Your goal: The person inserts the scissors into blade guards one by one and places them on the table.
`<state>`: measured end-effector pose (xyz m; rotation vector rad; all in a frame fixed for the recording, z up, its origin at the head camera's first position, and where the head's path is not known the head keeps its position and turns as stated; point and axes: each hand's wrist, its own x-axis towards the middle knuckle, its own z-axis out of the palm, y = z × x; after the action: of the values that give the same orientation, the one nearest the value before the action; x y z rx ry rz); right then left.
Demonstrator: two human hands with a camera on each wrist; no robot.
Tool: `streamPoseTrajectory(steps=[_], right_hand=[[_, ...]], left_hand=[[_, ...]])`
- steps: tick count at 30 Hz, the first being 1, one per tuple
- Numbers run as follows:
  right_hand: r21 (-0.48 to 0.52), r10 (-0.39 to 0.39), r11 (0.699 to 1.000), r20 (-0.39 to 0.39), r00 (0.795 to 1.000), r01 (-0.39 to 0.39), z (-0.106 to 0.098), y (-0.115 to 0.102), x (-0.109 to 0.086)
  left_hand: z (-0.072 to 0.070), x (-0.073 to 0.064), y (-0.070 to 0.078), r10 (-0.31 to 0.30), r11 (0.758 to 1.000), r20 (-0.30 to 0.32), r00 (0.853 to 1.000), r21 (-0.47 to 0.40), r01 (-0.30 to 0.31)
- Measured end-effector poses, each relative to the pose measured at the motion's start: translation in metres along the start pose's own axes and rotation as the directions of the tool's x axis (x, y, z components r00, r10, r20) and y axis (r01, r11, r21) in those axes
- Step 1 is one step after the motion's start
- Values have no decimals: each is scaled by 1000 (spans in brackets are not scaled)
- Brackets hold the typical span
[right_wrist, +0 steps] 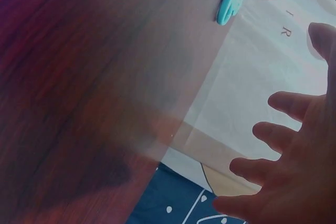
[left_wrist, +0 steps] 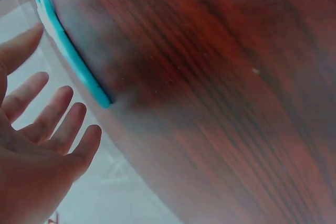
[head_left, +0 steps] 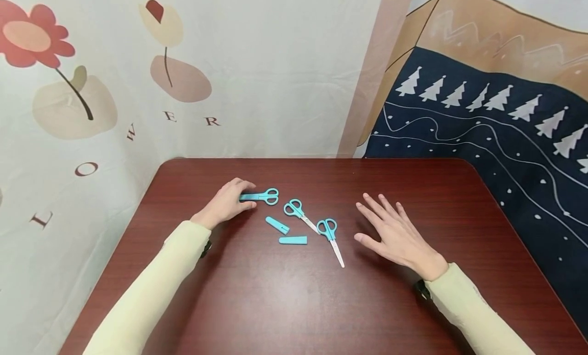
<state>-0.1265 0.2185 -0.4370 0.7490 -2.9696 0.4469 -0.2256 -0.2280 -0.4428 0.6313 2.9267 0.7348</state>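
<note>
Over the left part of the table, my left hand (head_left: 224, 203) reaches around the covered end of a pair of turquoise scissors (head_left: 263, 196) whose blades sit in a cap. In the left wrist view, its loosely bent fingers (left_wrist: 65, 129) stay apart from those scissors (left_wrist: 79, 69). To their right lie two uncovered pairs: the middle scissors (head_left: 295, 209) and the right scissors (head_left: 328, 231), the middle blade tip meeting the right pair's handle. Two loose turquoise caps, an upper cap (head_left: 277, 225) and a lower cap (head_left: 293, 240), lie nearby. My right hand (head_left: 395, 235) hovers with spread fingers, holding nothing.
The dark red wooden table (head_left: 275, 314) has rounded far corners. Behind it hangs a pale curtain (head_left: 285, 79) with flower prints and letters, and on the right a navy cloth (head_left: 441, 125) printed with white trees.
</note>
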Motion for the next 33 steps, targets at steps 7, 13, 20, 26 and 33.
streamPoseTrajectory(steps=[7, 13, 20, 26, 33], right_hand=[[-11, -45, 999, 21, 999, 46, 3, -6, 9], [23, -125, 992, 71, 990, 124, 6, -11, 18], [65, -261, 965, 164, 951, 254, 11, -16, 27], [95, -309, 951, 247, 918, 295, 15, -25, 36], [106, -316, 949, 318, 894, 298, 22, -28, 39]], left_hand=[[-2, -19, 11, 46, 998, -32, 998, 34, -45], [-1, -36, 24, 66, 996, -47, 997, 72, -62], [5, -59, 37, 42, 998, -33, 999, 51, -40], [11, -72, 42, 27, 998, -37, 999, 60, -24], [12, -83, 49, 35, 998, -39, 999, 52, -33]])
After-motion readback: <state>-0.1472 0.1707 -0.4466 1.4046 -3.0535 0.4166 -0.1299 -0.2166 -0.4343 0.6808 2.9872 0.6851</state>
